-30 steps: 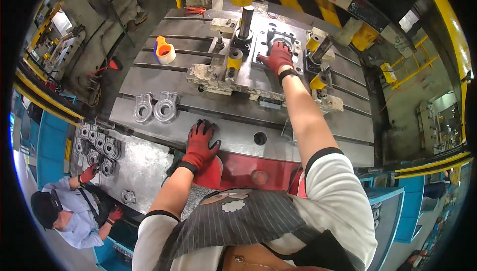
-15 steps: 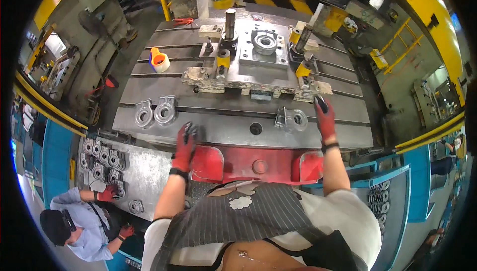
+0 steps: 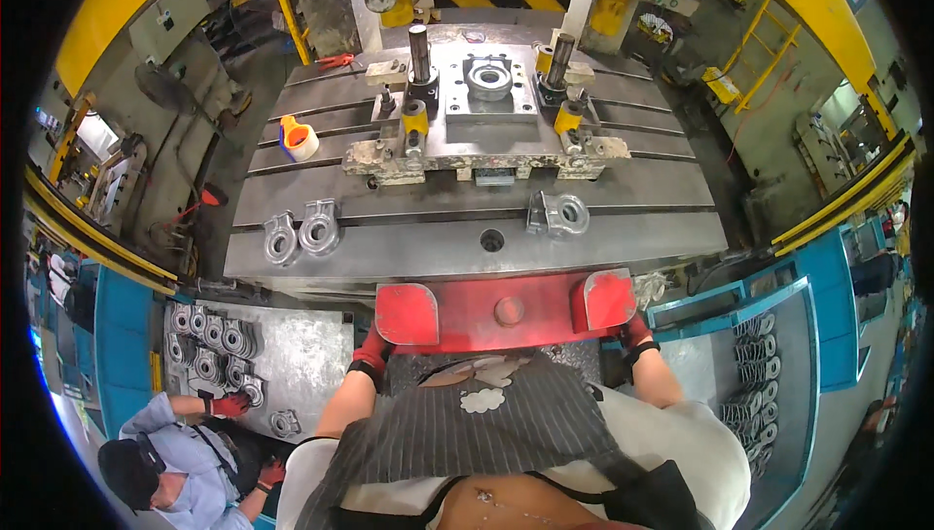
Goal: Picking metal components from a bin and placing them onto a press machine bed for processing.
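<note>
My left hand [image 3: 373,348], in a red glove, is at the left guard of a red control box [image 3: 457,321]; its fingers are hidden behind the guard. Against the right guard is my right hand [image 3: 636,330], also red-gloved, with its fingers mostly out of sight. Beyond the box, the grey press bed [image 3: 409,250] carries a pair of metal ring castings on the left, one ring casting [image 3: 280,223] next to another. More ring-shaped metal lies to the right [image 3: 555,224]. Farther back, a ring casting [image 3: 488,94] sits on the die block [image 3: 465,120] between two posts.
Yellow-and-orange tape rolls [image 3: 304,146] and red-handled pliers [image 3: 337,61] lie on the bed. At lower left, a co-worker [image 3: 185,457] touches castings on a metal table [image 3: 311,335]. A blue-framed bin [image 3: 812,374] holds several castings at right.
Both my hands have drawn back from over the press bed to the sides of the red control box. The view has shifted slightly. The castings on the bed stay in place.
</note>
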Available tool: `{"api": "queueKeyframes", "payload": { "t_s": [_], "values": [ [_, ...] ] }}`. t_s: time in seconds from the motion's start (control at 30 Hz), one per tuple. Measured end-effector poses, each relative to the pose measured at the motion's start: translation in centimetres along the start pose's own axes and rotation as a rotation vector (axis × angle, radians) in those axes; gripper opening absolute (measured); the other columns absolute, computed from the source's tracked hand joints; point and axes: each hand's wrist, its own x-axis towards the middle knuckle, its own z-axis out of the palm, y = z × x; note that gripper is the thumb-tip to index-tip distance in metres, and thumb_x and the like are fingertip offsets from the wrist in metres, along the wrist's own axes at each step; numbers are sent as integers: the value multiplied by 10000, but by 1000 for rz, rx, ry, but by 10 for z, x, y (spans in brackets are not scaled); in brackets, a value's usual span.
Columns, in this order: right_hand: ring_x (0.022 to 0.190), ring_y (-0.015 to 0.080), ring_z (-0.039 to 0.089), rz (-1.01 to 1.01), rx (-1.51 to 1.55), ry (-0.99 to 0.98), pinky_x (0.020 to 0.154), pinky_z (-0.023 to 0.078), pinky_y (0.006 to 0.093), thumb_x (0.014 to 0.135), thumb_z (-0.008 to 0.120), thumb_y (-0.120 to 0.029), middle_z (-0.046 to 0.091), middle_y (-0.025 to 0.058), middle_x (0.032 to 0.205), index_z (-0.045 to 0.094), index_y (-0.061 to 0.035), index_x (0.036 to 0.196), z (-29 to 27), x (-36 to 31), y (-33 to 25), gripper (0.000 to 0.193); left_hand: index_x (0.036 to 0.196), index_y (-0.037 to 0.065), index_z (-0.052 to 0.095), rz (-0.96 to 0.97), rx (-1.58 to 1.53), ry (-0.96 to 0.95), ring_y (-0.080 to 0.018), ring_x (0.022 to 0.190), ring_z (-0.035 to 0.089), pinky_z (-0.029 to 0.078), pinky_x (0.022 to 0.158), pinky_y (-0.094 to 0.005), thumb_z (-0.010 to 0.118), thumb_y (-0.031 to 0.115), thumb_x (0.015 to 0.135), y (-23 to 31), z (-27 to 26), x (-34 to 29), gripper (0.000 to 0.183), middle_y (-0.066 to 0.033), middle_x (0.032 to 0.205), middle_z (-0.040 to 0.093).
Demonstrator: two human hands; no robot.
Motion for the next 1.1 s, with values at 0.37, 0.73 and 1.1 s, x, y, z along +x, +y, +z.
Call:
{"api": "queueKeyframes", "payload": {
  "t_s": [0.37,0.73,1.1],
  "values": [
    [926,138,597,176,5,307,748,489,312,823,622,-423,611,-39,1058,527,-200,1196,21,-8,-11,445,1224,40,506,223,683,-66,-167,1087,533,432,910,-294,597,162,847,34,18,-11,407,-78,1208,561],
    [910,123,579,43,363,139,744,468,297,837,617,-367,615,-40,1025,570,-241,1117,-38,23,36,311,1243,38,492,-29,83,-28,-173,1102,529,432,926,-346,584,221,863,15,15,11,432,-92,1226,556],
    [1082,167,530,-129,-36,350,927,406,332,902,508,-192,527,48,1262,434,-92,1315,5,-4,-49,431,1258,50,502,-186,-110,46,-158,1083,543,416,956,-333,470,308,936,55,-50,-10,414,-60,1202,569]
  ]
}}
